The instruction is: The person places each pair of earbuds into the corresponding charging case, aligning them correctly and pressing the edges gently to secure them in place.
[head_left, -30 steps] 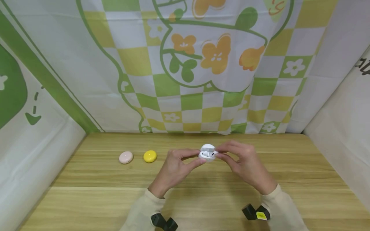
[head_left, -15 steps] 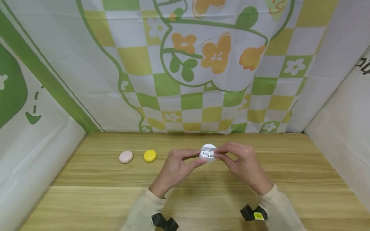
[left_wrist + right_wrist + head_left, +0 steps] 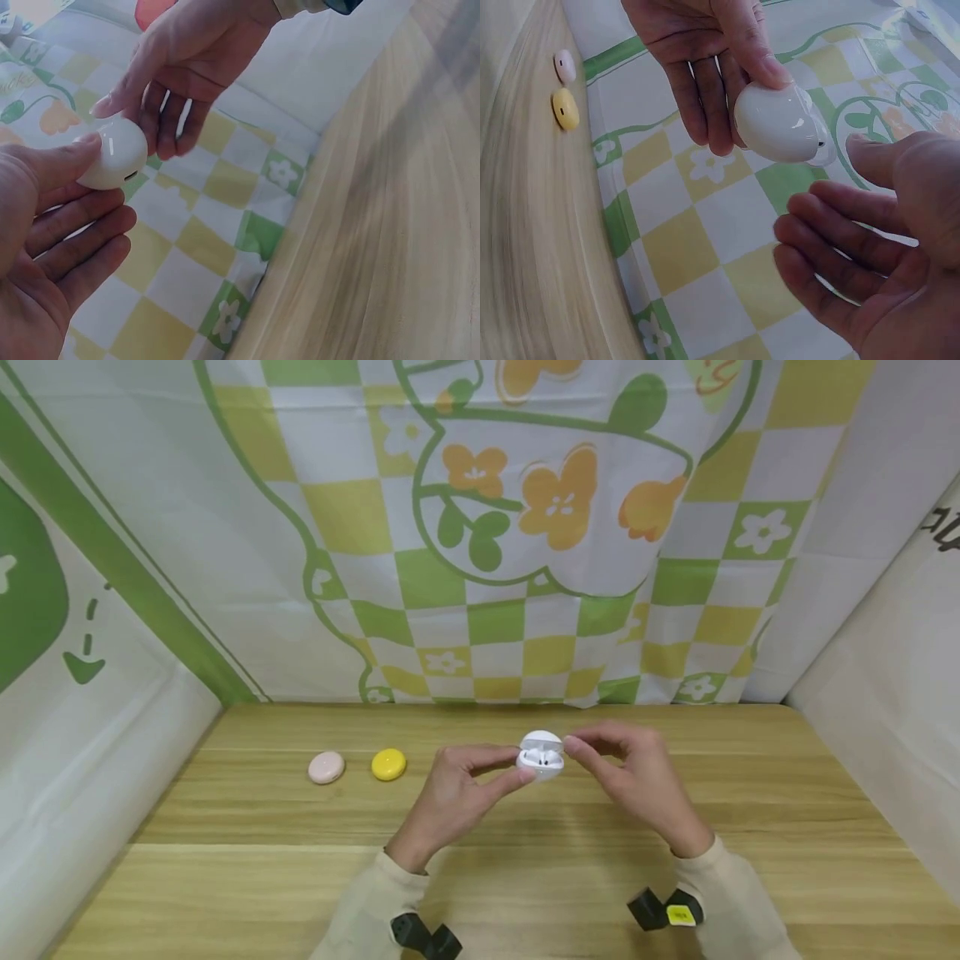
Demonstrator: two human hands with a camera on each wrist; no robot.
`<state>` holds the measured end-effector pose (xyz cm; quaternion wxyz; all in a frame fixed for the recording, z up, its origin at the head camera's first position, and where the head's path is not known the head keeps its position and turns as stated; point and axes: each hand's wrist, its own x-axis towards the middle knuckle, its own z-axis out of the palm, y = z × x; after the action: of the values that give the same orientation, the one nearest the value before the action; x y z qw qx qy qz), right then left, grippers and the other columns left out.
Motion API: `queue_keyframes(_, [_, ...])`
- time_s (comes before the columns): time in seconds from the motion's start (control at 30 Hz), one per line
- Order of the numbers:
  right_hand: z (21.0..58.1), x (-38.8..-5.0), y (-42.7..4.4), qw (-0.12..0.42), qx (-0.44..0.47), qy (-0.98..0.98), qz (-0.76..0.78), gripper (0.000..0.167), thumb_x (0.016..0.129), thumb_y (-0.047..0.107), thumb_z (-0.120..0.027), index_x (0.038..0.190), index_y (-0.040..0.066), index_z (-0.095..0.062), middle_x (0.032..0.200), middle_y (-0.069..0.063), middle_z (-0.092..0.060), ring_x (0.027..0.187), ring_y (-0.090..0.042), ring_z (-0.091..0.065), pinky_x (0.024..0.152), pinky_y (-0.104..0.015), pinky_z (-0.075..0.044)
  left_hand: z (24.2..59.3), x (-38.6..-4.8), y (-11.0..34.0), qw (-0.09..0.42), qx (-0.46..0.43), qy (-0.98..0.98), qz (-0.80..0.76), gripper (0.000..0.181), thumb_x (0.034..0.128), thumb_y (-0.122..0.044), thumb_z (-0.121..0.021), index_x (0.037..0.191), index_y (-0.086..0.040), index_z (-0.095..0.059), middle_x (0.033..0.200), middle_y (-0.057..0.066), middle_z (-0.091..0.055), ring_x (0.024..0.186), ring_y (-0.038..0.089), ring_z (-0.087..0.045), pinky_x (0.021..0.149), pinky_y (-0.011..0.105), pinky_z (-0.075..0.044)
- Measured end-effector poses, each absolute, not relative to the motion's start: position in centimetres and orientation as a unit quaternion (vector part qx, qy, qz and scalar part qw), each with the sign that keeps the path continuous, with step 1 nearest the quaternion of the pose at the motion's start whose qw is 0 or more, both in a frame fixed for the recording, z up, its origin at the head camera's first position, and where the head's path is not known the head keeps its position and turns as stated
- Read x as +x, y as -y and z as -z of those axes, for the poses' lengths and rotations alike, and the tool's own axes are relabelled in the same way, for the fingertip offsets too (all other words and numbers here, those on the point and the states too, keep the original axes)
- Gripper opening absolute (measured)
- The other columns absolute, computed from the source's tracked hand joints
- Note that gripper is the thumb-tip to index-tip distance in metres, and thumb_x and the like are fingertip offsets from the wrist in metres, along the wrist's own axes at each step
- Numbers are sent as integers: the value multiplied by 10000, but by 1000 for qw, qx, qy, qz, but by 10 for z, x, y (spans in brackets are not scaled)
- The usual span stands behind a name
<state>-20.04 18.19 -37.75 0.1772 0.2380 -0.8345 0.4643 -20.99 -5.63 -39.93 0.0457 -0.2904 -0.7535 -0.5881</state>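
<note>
A white earbud case point(image 3: 541, 766) is held up above the table with its lid raised, and earbuds point(image 3: 545, 757) sit inside it. My left hand point(image 3: 465, 793) pinches the case at its left side between thumb and fingers. Seen from the left wrist, the rounded back of the case point(image 3: 120, 154) shows a dark slot. My right hand point(image 3: 633, 777) is just right of the case, holding nothing. In the right wrist view its fingers point(image 3: 847, 232) are spread and apart from the case point(image 3: 776, 124).
Two small round cases, one pink point(image 3: 326, 768) and one yellow point(image 3: 388, 765), lie on the wooden table point(image 3: 225, 877) to the left of my hands. A patterned cloth point(image 3: 495, 643) hangs behind the table, with white cloth on both sides.
My right fingers were pinching an earbud at the right side of the case and lowered it in. They have let go and moved slightly right. My left hand keeps its hold.
</note>
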Motion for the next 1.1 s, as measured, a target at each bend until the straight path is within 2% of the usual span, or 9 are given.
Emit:
queue_keyframes(0.1, [377,-201,-182,113,232,825,-503,147,997,111,-663,1043,28,-775,969,-17,-757,875,-207,-726,785,-324,-590,398,-209,56,46,-307,746,590,252,901,-195,-795,1130,-91,-783,1139,0,-744,1082,138,-692,937,386,-550])
queue_keyframes(0.2, [377,-201,-183,73,236,816,-523,203,1035,120,-600,1054,8,-768,974,-40,-756,881,-193,-725,793,-314,-585,398,-209,56,46,-329,736,590,244,905,-174,-789,1130,-79,-781,1136,15,-745,1079,156,-696,946,371,-544])
queue_keyframes(0.33, [377,-202,-184,48,252,810,-528,238,1056,113,-556,1050,2,-767,972,-46,-751,854,-149,-700,775,-294,-571,398,-209,55,51,-347,733,582,244,903,-161,-789,1130,-71,-779,1132,26,-746,1068,160,-701,957,338,-534])
queue_keyframes(0.53, [377,-201,-183,33,265,804,-531,217,1047,93,-567,1048,-4,-762,969,-58,-742,812,-145,-676,742,-286,-560,397,-208,55,52,-356,735,575,256,907,-158,-784,1148,-75,-772,1145,19,-740,1078,153,-696,960,338,-532])
queue_keyframes(0.7, [376,-200,-181,44,256,811,-524,173,1018,78,-616,1076,-6,-756,1015,-59,-756,902,-161,-717,818,-321,-576,397,-208,55,50,-348,736,579,252,916,-173,-776,1149,-74,-771,1139,17,-742,1070,152,-699,946,338,-540])
queue_keyframes(0.83, [376,-199,-178,83,267,824,-493,132,986,82,-671,1064,43,-770,1034,-16,-760,957,-150,-713,879,-340,-563,397,-208,55,41,-325,737,592,245,920,-187,-775,1137,-74,-777,1127,12,-747,1066,147,-700,943,342,-542])
queue_keyframes(0.97, [377,-198,-175,133,295,826,-462,112,948,82,-723,1038,107,-785,1015,38,-759,931,-136,-711,829,-354,-579,397,-208,55,23,-295,739,606,237,916,-190,-780,1125,-79,-784,1115,-3,-751,1065,126,-699,944,340,-542])
queue_keyframes(1.1, [379,-199,-175,153,313,822,-451,132,936,64,-734,1048,109,-784,1022,40,-758,930,-139,-711,806,-356,-586,396,-208,56,13,-276,746,606,237,909,-196,-788,1118,-84,-788,1105,-12,-753,1057,111,-699,936,338,-546])
